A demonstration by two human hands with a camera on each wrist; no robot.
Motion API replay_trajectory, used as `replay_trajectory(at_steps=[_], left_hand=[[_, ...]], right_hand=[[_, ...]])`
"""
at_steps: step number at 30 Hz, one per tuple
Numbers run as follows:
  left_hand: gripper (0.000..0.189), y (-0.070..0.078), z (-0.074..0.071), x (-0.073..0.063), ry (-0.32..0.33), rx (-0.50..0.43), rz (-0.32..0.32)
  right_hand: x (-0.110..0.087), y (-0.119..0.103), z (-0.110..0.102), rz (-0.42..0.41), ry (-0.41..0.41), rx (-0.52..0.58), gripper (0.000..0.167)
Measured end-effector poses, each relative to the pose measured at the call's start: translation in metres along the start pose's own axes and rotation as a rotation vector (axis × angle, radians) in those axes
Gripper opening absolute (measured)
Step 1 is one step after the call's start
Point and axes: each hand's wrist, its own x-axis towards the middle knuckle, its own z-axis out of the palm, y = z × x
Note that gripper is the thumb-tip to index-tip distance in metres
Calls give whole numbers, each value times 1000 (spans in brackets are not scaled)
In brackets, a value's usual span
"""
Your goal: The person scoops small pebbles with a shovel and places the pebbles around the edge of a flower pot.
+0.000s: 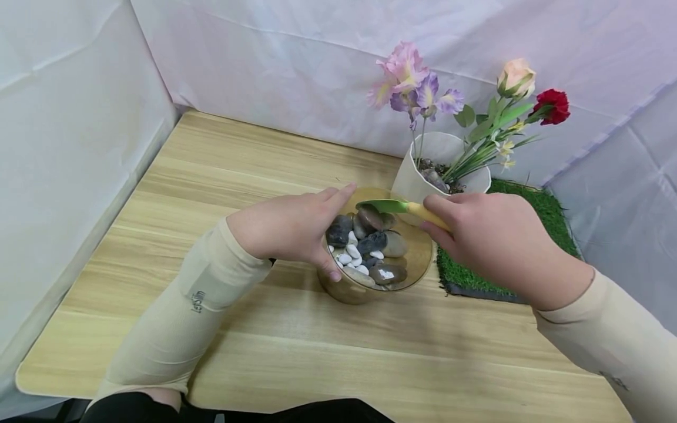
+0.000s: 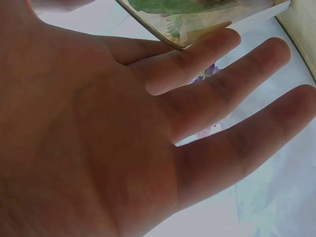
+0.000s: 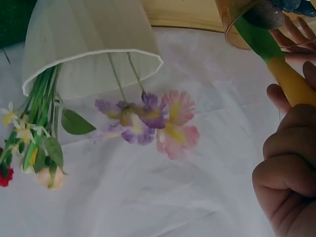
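Observation:
In the head view, an amber glass bowl (image 1: 346, 294) stands on the table with dark, brown and small white stones (image 1: 353, 252) inside. My left hand (image 1: 296, 226) is at its left side, the thumb and forefinger spread along the rim. The left wrist view shows that hand's fingers (image 2: 212, 98) extended and apart beside the bowl wall. With my right hand (image 1: 492, 241) I grip the yellow handle of a small garden trowel (image 1: 391, 205). Its green blade reaches over the bowl, just above a large brown stone, as the right wrist view also shows with the trowel (image 3: 286, 79).
A white pot (image 1: 409, 176) behind the bowl holds purple-pink irises (image 1: 404, 76), a peach rose (image 1: 516, 78) and a red carnation (image 1: 552, 107), with stones at their base. A green turf mat (image 1: 471, 273) lies to the right. White cloth (image 1: 264, 70) hangs behind the wooden table (image 1: 174, 176).

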Motion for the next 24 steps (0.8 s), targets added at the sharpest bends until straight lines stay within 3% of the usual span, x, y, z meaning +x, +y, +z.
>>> replay_trajectory(at_steps=[5, 12, 17, 24], left_hand=[[148, 0, 1, 0, 1, -5, -2], [148, 0, 1, -1, 0, -19, 5], [146, -1, 2, -2, -1, -10, 12], [146, 1, 1, -2, -1, 21, -4]], right_hand=[[0, -1, 2, -27, -12, 12, 35], [-3, 0, 5, -3, -29, 41, 34], [-10, -9, 3, -17, -3, 63, 35], [-23, -21, -5, -48, -31, 42, 32]])
